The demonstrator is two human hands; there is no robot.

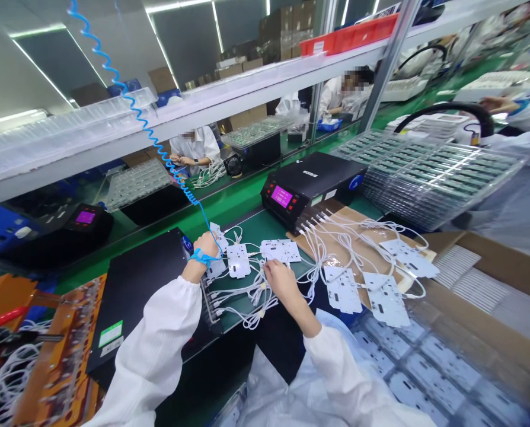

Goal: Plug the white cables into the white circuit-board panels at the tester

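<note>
My left hand (pixel 206 246), with a blue strap at the wrist, is curled beside a small white circuit board (pixel 219 236). Its fingertips are hidden, so I cannot tell whether it grips that board. Fingers drawn together, my right hand (pixel 283 281) is at the lower edge of another white circuit board (pixel 280 250), among white cables (pixel 262 286). What lies between those fingertips is too small to make out. Between the hands, a white circuit board (pixel 238 261) lies on the green mat (pixel 251 222) with a cable at its right edge.
Black test box (pixel 144 296) stands left, and another with a pink screen (pixel 316 184) behind. More cabled boards (pixel 342 289) lie right, near a carton (pixel 482 320) and clear trays (pixel 429 172). A blue coiled cord (pixel 144 121) hangs down to my left wrist. Co-workers sit beyond.
</note>
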